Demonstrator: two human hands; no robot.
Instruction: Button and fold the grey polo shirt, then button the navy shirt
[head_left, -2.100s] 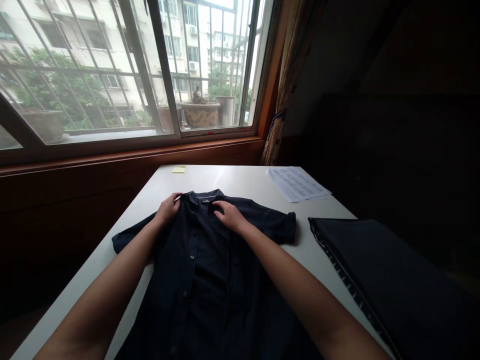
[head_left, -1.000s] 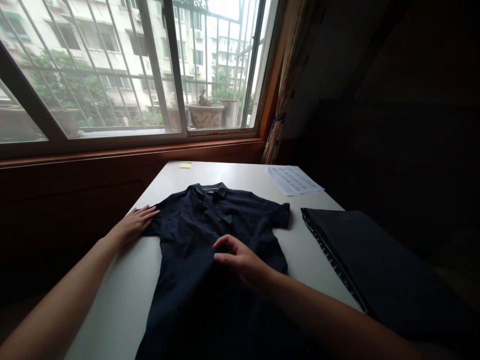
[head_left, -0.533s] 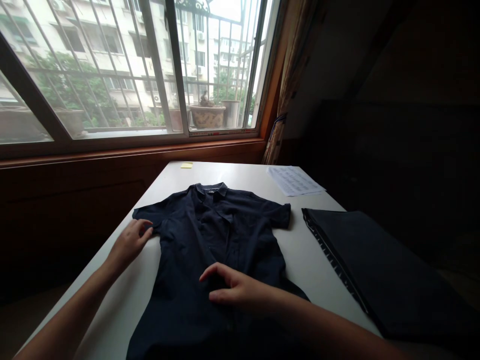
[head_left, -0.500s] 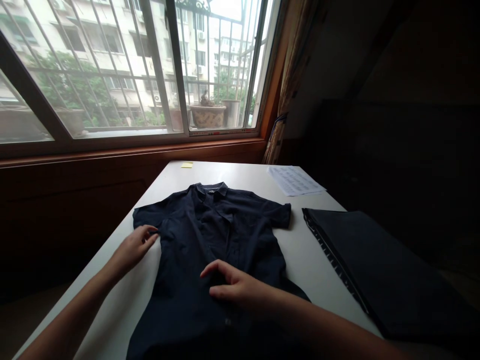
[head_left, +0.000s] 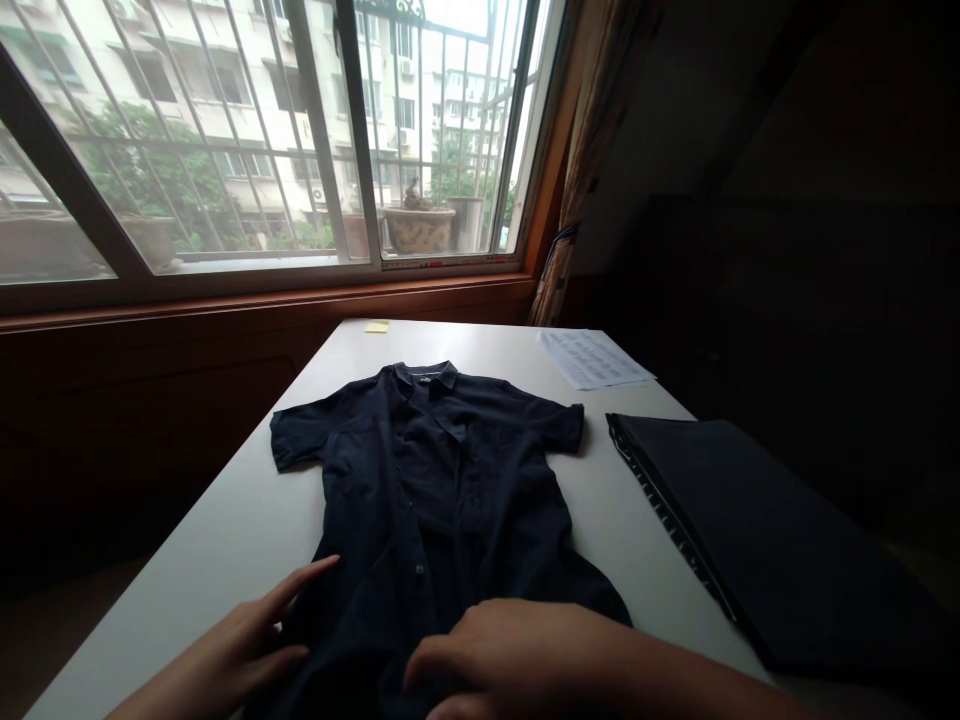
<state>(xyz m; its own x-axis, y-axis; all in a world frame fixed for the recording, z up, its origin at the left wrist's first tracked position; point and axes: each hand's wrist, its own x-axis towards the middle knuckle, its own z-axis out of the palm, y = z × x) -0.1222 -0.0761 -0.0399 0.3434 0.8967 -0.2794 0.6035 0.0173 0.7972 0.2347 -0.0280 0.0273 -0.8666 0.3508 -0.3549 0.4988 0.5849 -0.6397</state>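
A dark navy short-sleeved button shirt (head_left: 442,480) lies spread on the white table, collar toward the window and its front partly unbuttoned. Along the shirt's lower left side, my left hand (head_left: 251,635) is open, its index finger stretched over the cloth and its thumb apart. My right hand (head_left: 499,650) is over the lower front, fingers bent downward with a gap between index finger and thumb; nothing is seen in it. The bottom edge of the picture cuts off its thumb and the shirt's hem.
A dark folder-like flat item (head_left: 750,530) with a toothed edge lies at the right of the white table (head_left: 202,560). Printed sheets (head_left: 596,358) are at the back right, and a yellow sticky note (head_left: 376,326) at the back left. Beyond stands a barred window (head_left: 360,140).
My left hand has left the left sleeve and come down toward me along the shirt's side. My right hand has also moved nearer, down the shirt front.
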